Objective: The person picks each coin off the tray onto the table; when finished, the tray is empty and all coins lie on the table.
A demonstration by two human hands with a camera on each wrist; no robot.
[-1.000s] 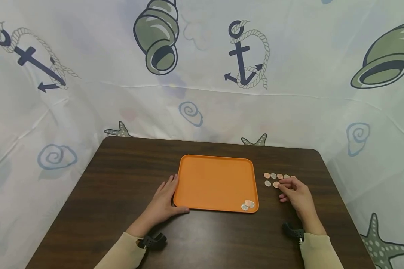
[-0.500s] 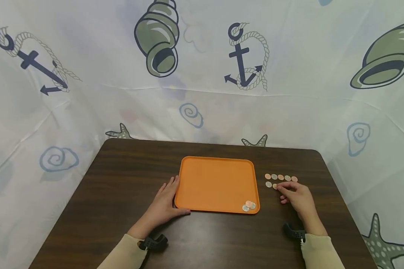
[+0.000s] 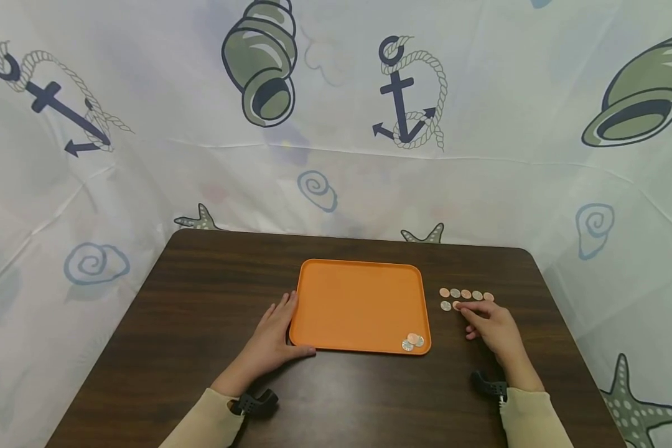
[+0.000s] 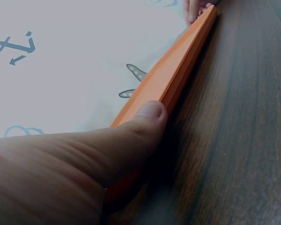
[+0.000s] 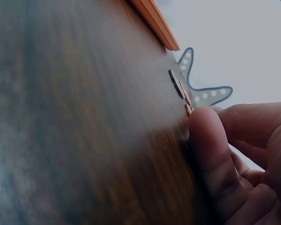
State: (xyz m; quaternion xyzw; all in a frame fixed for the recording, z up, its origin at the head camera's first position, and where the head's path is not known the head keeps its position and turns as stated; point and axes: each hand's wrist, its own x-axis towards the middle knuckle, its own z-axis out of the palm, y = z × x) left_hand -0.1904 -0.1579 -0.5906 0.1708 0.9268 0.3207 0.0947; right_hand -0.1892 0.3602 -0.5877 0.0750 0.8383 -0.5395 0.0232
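My left hand (image 3: 270, 342) rests at the near left corner of an orange tray (image 3: 358, 298), fingers laid along its left side and thumb on its front rim. In the left wrist view the thumb (image 4: 136, 131) presses against the rim. Right of the tray, my right hand (image 3: 494, 326) pinches the edge of a copper coin (image 3: 456, 306) between thumb and index finger, low over the table. A silver coin (image 3: 445, 306) lies just left of it. In the right wrist view the thumb (image 5: 208, 136) hides most of the pinched coin.
Behind the right hand runs a row of several copper and silver coins (image 3: 466, 294). Three coins (image 3: 412, 340) lie bunched in the tray's near right corner. The dark wooden table (image 3: 213, 286) meets a white printed cloth (image 3: 358, 186) at the back and sides.
My right fingertips have shifted slightly left with the copper coin, nearer the silver coin, and the row's rightmost coin has come into view. The left hand and tray stay put.
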